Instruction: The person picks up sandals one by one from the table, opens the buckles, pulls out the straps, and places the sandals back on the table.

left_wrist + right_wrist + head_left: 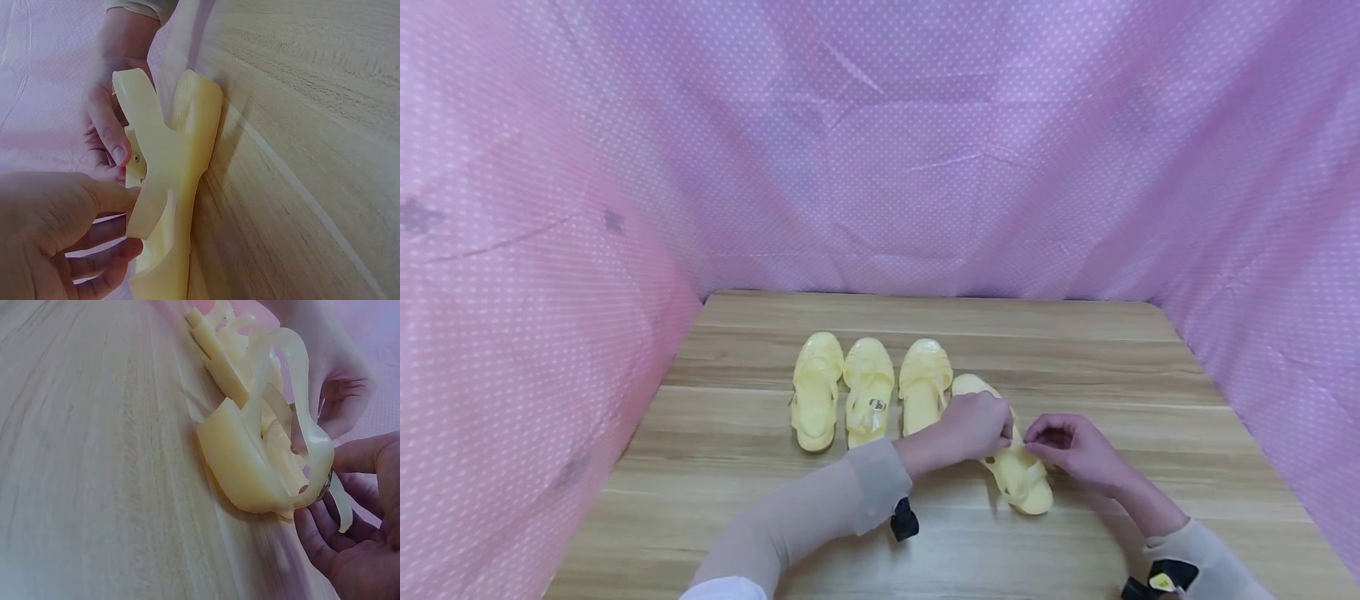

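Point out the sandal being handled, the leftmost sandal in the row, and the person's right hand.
handled sandal (1026, 487), head view, heel end of the sole.
leftmost sandal (815, 392), head view, middle of the straps.
right hand (1078, 450), head view, back of the hand.

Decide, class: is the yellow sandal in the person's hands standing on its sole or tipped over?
On its sole: the sandal rests flat on the table, straps up, while both hands pinch its strap.

Pale yellow sandals (870, 392), white-dotted pink cloth (535, 250), light woodgrain table (1075, 350)
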Action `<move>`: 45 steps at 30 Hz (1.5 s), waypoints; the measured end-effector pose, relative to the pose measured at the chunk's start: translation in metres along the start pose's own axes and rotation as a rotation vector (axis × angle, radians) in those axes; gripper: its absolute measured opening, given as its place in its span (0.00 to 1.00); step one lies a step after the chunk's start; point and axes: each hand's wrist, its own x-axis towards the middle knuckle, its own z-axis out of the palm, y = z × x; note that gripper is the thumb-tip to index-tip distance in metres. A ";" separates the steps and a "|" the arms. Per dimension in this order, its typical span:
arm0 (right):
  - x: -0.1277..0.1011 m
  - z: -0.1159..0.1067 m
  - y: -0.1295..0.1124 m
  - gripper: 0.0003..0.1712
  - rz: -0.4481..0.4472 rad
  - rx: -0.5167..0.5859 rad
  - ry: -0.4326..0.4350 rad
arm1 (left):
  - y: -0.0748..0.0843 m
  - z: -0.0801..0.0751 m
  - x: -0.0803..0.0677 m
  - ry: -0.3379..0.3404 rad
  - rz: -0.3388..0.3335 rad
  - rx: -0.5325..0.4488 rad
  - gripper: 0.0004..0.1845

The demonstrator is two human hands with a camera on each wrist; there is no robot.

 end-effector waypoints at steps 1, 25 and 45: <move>0.000 0.000 0.000 0.04 -0.001 0.000 -0.001 | 0.000 0.000 0.000 0.002 0.005 -0.001 0.01; -0.002 0.002 0.002 0.05 0.014 0.014 0.020 | 0.004 0.004 0.004 0.007 0.042 0.011 0.03; -0.004 0.002 0.002 0.04 0.001 0.005 0.017 | 0.003 0.005 0.003 0.007 0.047 0.085 0.05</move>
